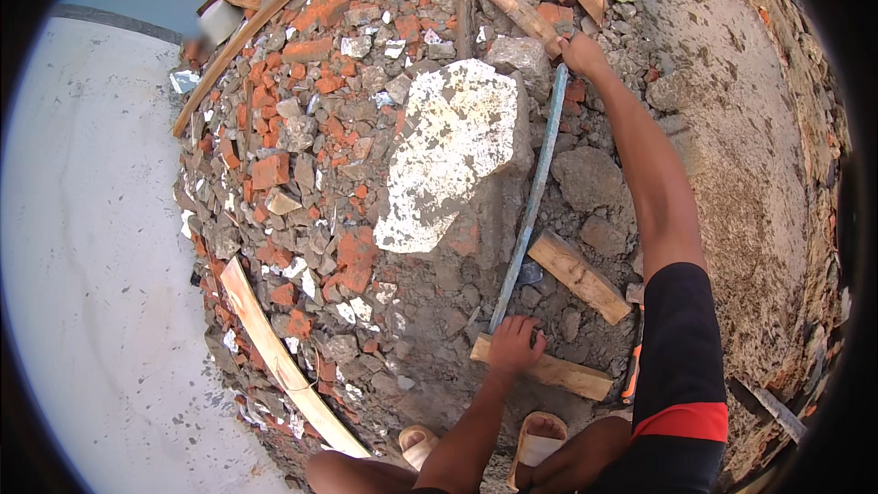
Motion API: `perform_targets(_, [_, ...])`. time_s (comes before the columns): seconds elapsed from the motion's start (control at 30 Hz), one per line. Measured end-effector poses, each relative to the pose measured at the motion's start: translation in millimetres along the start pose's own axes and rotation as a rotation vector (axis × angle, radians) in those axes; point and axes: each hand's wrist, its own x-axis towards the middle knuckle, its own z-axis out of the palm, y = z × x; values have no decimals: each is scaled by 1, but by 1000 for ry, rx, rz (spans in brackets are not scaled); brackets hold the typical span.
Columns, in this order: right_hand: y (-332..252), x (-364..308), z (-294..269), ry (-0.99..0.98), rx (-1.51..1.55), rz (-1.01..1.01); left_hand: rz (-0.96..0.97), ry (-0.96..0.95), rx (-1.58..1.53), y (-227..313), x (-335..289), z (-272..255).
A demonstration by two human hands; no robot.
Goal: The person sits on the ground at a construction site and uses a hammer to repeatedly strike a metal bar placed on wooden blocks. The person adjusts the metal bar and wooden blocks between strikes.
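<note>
A long, thin strip with worn blue paint (532, 206) runs away from me over the rubble, slightly bowed. My left hand (515, 345) is closed over its near end, on top of a short wooden block (572, 378). Stretched far forward, my right hand (583, 53) closes at the strip's far end, beside the end of a wooden plank (508, 5). My fingers partly hide both ends of the strip. Between my hands, to the strip's right, lies a second wooden block (580, 276). An orange-and-black tool (632, 370) shows partly beside my right sleeve.
A large concrete slab with flaking white paint (448, 155) lies left of the strip. Broken red bricks (270, 171) and grey chunks cover the heap. A pale curved board (283, 361) lies at lower left, and a long brown board (240, 53) at upper left. My sandalled feet stand at the bottom.
</note>
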Motion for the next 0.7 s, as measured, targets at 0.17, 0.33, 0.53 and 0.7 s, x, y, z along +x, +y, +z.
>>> perform_targets(0.17, [56, 63, 47, -100, 9, -96, 1, -13, -46, 3, 5, 1])
perform_targets(0.33, [48, 50, 38, -20, 211, -7, -28, 14, -29, 3, -2, 3])
perform_targets(0.53, [-35, -5, -44, 461, 176, -217, -30, 0, -43, 4, 0, -1])
perform_targets(0.7, [-99, -136, -157, 994, -16, -464, 26, 48, -47, 0, 1, 7])
